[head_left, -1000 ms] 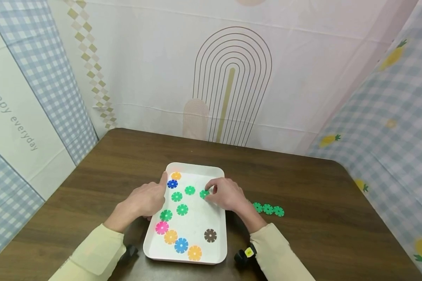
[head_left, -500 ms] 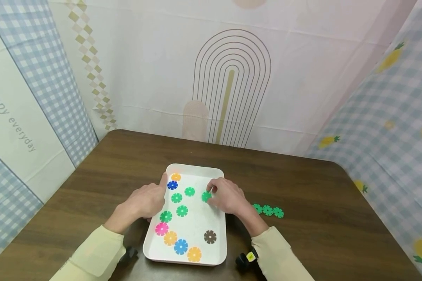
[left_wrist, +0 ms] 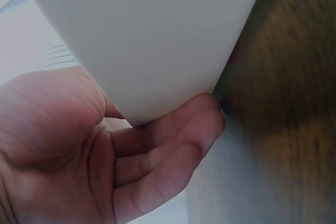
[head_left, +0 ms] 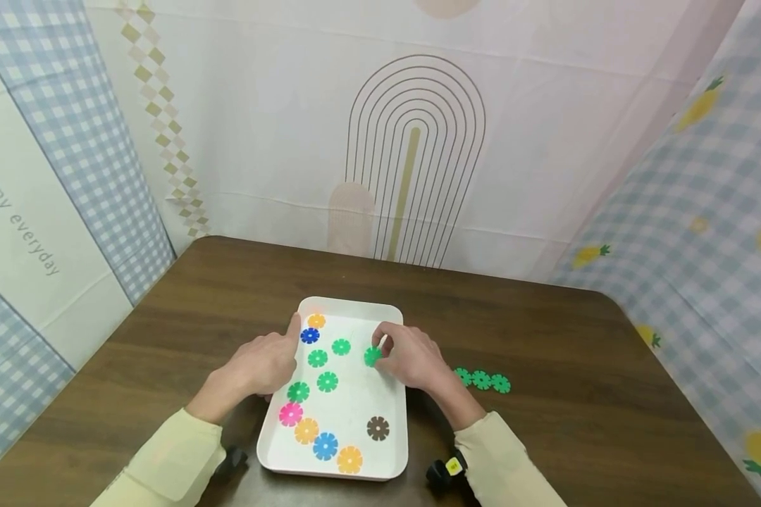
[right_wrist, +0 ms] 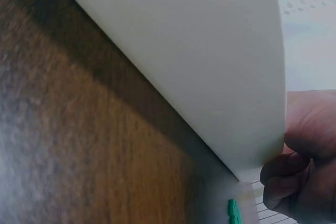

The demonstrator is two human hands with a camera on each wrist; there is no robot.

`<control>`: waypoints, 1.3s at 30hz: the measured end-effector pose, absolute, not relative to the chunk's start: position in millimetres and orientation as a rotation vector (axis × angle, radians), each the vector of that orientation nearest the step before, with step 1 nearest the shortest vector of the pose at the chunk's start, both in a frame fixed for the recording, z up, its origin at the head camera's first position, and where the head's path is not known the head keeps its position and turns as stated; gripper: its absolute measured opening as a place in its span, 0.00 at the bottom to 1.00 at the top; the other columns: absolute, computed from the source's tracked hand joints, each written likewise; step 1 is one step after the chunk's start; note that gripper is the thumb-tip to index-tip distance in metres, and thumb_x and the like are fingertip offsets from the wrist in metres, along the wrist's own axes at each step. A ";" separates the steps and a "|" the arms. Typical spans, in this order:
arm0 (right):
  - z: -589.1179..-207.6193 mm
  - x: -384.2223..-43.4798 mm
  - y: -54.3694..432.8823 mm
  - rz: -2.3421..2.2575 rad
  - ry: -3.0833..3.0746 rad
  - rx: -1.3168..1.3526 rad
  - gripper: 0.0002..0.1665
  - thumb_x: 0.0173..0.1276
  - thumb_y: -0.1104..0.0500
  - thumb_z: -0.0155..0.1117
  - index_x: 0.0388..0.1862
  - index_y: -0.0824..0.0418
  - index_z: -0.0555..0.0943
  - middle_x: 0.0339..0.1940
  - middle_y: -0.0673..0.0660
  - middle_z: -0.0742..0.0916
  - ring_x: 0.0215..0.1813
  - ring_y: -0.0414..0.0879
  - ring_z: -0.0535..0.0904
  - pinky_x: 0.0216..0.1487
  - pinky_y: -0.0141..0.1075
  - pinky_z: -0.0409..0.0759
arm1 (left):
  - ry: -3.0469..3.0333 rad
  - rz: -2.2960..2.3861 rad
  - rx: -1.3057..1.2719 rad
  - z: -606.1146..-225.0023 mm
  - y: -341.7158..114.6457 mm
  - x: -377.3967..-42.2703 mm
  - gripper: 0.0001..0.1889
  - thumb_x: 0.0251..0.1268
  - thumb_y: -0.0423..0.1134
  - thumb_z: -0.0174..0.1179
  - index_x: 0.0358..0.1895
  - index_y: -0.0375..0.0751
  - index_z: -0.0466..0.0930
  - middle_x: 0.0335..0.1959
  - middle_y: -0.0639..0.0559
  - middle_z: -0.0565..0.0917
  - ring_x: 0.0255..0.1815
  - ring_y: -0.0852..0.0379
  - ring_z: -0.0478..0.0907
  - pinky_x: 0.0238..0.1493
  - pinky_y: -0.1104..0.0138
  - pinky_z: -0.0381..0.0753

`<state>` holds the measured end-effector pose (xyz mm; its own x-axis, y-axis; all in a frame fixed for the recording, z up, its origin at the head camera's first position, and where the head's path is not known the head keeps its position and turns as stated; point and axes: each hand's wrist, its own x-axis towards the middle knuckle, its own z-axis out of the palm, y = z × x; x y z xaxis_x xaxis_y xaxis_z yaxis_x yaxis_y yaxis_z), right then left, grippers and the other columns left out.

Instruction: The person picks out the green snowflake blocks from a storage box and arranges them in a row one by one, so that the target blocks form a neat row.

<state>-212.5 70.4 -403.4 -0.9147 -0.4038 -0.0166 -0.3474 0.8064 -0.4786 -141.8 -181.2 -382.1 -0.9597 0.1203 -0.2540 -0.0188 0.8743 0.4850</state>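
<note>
A shallow white tray (head_left: 353,407) lies on the table with loose notched plastic discs in it. My left hand (head_left: 263,364) holds the tray's left side; in the left wrist view its curled fingers (left_wrist: 168,161) lie against the outer wall. Over the tray's right side reaches my right hand (head_left: 413,358), pinching a green notched disc (head_left: 371,356) between thumb and index finger above the tray floor. Its other fingers (right_wrist: 283,179) are curled by the outer wall in the right wrist view. Several green discs stay in the tray, one of them (head_left: 327,382) near the middle.
Pink (head_left: 291,414), blue (head_left: 325,446), orange (head_left: 349,460) and brown (head_left: 378,428) discs lie in the tray's near half. A row of green discs (head_left: 481,380) sits on the wooden table (head_left: 577,422) right of the tray. Patterned cloths (head_left: 260,127) hang behind.
My right hand, with the green disc pinched in it, has shifted slightly right and toward me. The left hand keeps its hold on the tray.
</note>
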 end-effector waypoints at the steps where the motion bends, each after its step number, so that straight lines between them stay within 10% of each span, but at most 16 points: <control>1: -403.9 -212.6 71.0 -0.741 2.865 -0.601 0.14 0.63 0.59 0.80 0.44 0.49 0.85 0.37 0.51 0.88 0.35 0.46 0.79 0.36 0.40 0.75 | 2.767 0.722 0.074 -382.3 -181.4 -141.6 0.45 0.80 0.41 0.57 0.86 0.34 0.37 0.27 0.48 0.77 0.19 0.55 0.79 0.20 0.67 0.72; 39: -394.1 -218.5 97.8 -1.343 2.576 -0.592 0.15 0.67 0.68 0.72 0.50 0.56 0.88 0.35 0.56 0.86 0.38 0.48 0.79 0.36 0.37 0.77 | 2.770 0.733 0.107 -381.9 -180.9 -141.3 0.46 0.78 0.39 0.58 0.85 0.31 0.37 0.28 0.48 0.77 0.19 0.55 0.78 0.20 0.67 0.71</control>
